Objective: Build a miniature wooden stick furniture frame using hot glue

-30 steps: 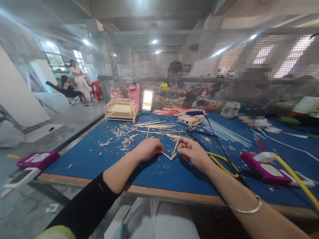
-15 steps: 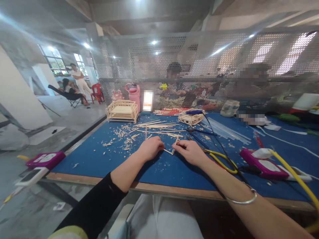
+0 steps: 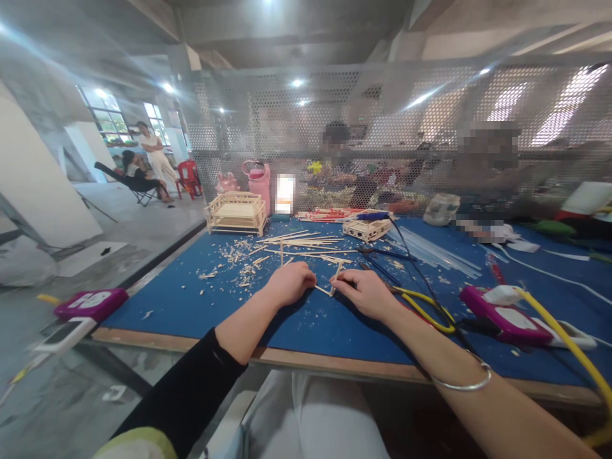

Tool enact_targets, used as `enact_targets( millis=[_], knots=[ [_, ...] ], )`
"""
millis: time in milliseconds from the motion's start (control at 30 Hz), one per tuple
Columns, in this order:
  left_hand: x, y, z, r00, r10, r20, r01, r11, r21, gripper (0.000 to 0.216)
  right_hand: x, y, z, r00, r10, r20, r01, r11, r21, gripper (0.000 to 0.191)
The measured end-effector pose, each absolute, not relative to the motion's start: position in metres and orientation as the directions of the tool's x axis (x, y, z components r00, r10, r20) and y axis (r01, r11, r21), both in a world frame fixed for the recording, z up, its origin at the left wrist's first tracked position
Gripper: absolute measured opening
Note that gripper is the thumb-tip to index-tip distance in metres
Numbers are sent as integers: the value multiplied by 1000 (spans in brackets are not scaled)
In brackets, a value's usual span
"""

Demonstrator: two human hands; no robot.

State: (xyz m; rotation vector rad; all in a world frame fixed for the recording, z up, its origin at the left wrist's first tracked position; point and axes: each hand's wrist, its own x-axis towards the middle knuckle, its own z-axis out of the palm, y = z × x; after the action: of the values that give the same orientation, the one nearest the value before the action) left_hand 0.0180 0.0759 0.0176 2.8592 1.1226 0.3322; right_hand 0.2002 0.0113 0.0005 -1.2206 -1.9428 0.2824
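Thin wooden sticks joined into a small frame point(image 3: 323, 290) span the gap between my two hands, low over the blue table. My left hand point(image 3: 291, 280) is closed on the frame's left part, where another stick point(image 3: 282, 252) stands up behind the fingers. With thumb and forefinger, my right hand point(image 3: 359, 287) pinches the right corner, by a short upright stick point(image 3: 339, 270). My fingers cover much of the frame, so its full shape is hidden. Behind my hands lie loose sticks point(image 3: 306, 241) and scattered chips point(image 3: 243, 271).
A miniature wooden bed point(image 3: 236, 215) and a smaller wooden frame point(image 3: 367, 228) stand at the back. Yellow-handled pliers point(image 3: 428, 309), a blue corded tool point(image 3: 373, 217), clear rods point(image 3: 435, 252) and a purple power strip point(image 3: 507, 319) lie rightward. Beyond the mesh screen point(image 3: 296, 115) are people.
Both hands keep their hold on the stick frame in nearly the same place. Only the camera view has shifted slightly.
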Motion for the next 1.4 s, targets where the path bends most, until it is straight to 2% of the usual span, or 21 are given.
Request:
enact_targets(
  millis=[333,567,733,900,1033,1233,1333,1400],
  knots=[
    [17,73,16,685,695,218,683,-717,139,21,202,14,-3,-246,822,514,650,533,-541,22],
    [16,73,13,680,692,242,656,-721,222,19,203,14,-4,-250,827,503,654,528,-542,25],
    [16,78,18,648,704,292,600,-708,373,16,203,14,-4,-259,834,487,660,521,-541,25],
    [37,83,35,503,755,421,471,-648,598,32,202,15,-4,-256,844,471,672,505,-541,23],
    [50,77,33,516,732,445,274,-633,724,52,202,17,-5,-249,849,467,689,494,-531,24],
    [51,68,15,585,672,454,117,-624,773,21,203,19,-8,-232,860,455,721,466,-513,26],
    [52,64,16,527,683,506,113,-646,755,10,203,19,-7,-235,861,451,722,465,-512,27],
    [47,64,21,412,711,569,140,-667,732,10,202,17,-5,-248,858,450,713,476,-514,28]
  ],
)
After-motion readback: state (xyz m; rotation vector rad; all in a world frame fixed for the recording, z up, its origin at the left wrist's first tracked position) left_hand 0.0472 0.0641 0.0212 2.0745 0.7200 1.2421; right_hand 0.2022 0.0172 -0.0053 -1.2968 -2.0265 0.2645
